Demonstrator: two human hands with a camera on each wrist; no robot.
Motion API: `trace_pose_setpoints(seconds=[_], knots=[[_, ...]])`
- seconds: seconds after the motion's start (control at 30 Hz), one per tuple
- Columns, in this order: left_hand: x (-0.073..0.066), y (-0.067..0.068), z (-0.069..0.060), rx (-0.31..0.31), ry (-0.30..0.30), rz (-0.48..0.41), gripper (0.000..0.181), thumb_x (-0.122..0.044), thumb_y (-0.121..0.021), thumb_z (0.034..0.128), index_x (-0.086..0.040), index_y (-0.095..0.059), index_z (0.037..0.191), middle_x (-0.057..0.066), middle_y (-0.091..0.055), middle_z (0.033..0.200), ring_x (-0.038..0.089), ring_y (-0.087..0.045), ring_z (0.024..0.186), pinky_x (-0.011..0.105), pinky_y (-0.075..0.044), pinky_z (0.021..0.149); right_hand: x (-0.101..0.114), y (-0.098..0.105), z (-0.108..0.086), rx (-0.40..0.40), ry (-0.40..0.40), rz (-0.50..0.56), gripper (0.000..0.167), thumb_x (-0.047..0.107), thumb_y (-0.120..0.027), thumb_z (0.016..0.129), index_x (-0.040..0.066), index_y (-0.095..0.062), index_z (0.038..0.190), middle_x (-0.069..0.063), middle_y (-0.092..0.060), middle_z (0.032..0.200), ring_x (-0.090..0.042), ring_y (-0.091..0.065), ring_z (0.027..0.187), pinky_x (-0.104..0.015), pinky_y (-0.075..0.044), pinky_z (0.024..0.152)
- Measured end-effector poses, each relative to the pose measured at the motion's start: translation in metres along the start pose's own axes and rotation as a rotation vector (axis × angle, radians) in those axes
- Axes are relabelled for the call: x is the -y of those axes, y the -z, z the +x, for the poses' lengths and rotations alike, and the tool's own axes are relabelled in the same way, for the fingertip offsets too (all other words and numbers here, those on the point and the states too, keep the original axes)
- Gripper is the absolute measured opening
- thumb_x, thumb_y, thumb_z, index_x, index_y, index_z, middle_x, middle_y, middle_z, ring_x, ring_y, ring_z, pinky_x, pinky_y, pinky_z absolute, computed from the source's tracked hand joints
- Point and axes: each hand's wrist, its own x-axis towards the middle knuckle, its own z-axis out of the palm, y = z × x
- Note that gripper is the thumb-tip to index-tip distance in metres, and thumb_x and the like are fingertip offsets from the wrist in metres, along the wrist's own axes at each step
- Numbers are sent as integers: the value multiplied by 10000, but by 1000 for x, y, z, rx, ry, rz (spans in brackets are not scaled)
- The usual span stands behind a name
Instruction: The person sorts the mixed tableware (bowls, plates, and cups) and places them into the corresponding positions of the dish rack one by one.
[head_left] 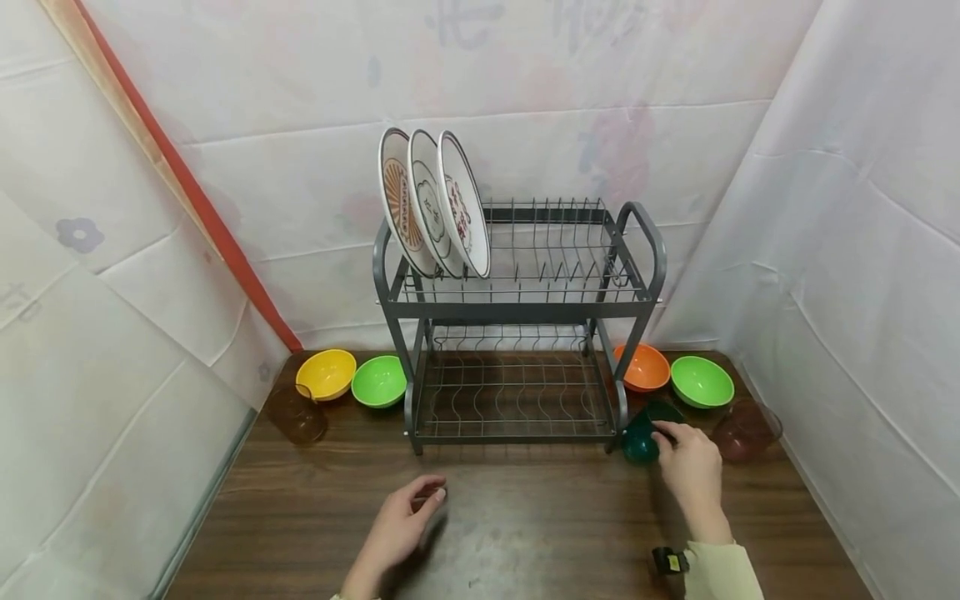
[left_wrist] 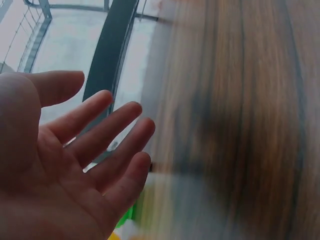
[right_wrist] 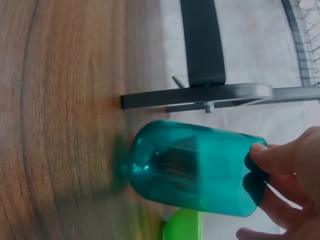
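Note:
At the right side of the dark two-tier rack, my right hand pinches the rim of a teal transparent cup. The right wrist view shows thumb and fingers of that hand at the rim of the cup, its base close to the tabletop. My left hand is over the table in front of the rack, holding nothing. In the left wrist view the fingers of this hand are spread and slightly bent.
Three plates stand in the rack's upper tier. Yellow and green bowls and a brown cup are at left. Orange and green bowls and a reddish cup are at right.

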Motion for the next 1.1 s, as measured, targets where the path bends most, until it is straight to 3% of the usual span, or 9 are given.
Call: trace_pose_setpoints(seconds=[0.23, 0.43, 0.57, 0.7, 0.83, 0.93, 1.1], knots=[[13, 13, 0, -86, 53, 82, 244, -264, -642, 983, -103, -718, 1151, -41, -721, 1042, 148, -653, 997, 369, -508, 863, 9, 16, -9, -44, -77, 57, 140, 6, -780, 837, 23, -772, 975, -170, -730, 913, -291, -646, 685, -459, -508, 615], [15, 22, 1, -136, 65, 95, 241, -228, -643, 984, -91, -706, 1171, -7, -727, 1053, 177, -667, 1014, 403, -508, 885, 14, 29, -14, -42, -150, 67, 137, 28, -795, 830, 33, -779, 966, -131, -746, 902, -287, -704, 801, -318, -497, 662], [13, 22, 1, -165, 39, 53, 275, -186, -647, 981, -52, -676, 1220, 71, -715, 1123, 224, -669, 1046, 430, -514, 901, 18, 34, -19, 24, -185, 76, 140, 58, -799, 835, 51, -782, 974, -108, -747, 880, -272, -699, 806, -293, -473, 655], [11, 20, 2, -177, 2, 3, 303, -171, -650, 980, -35, -657, 1251, 120, -686, 1195, 270, -652, 1101, 459, -507, 929, 22, 35, -25, 145, -219, 134, 146, 92, -791, 854, 75, -777, 998, -64, -745, 875, -259, -692, 844, -309, -484, 690], [6, 17, 3, -159, -11, -20, 312, -202, -654, 981, -56, -658, 1256, 89, -669, 1243, 275, -633, 1140, 485, -487, 955, 27, 31, -30, 293, -272, 282, 154, 122, -766, 887, 70, -762, 1032, -33, -735, 892, -186, -671, 849, -270, -500, 688], [0, 13, 2, -133, -21, -45, 312, -221, -660, 976, -84, -662, 1256, 72, -666, 1253, 271, -622, 1151, 517, -459, 982, 36, 25, -33, 380, -363, 483, 189, 109, -735, 912, 13, -735, 1075, -71, -717, 923, -131, -652, 839, -254, -538, 699], [-9, -6, 2, -2, -111, -121, 380, -225, -674, 966, -51, -614, 1298, 163, -657, 1240, 331, -614, 1154, 565, -449, 977, 58, 12, -38, 448, -529, 774, 236, 45, -688, 935, -64, -674, 1143, -148, -690, 994, -141, -672, 870, -328, -581, 757]])
